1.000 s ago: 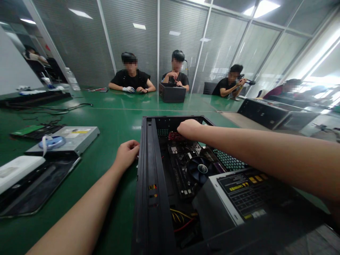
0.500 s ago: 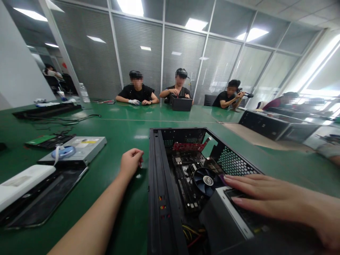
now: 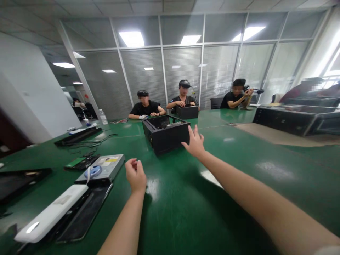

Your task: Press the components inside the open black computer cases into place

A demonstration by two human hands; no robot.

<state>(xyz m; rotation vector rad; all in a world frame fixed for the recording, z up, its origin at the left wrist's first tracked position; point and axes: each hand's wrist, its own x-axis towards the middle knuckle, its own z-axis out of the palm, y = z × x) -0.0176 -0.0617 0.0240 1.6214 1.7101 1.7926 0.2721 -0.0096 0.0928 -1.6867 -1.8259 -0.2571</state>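
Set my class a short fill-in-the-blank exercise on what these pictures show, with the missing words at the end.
1. The computer case beside the right hand is coloured ____.
2. From the camera wearer's view, the silver drive lies to the ____ of the left hand.
3. The round item on that drive is coloured ____.
4. The tabletop is coloured ____.

Missing words: black; left; blue; green.

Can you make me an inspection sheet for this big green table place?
Surface: green table, shiny.
Work things: black computer case, open on top.
Clutter: long white box, silver box with a blue ring on it, black panel.
Grips: left hand loosely curled, nothing seen in it; right hand spread by the case, touching unclear.
Cables: black cables lying at the left.
Surroundings: people across the table, glass wall, water bottle.
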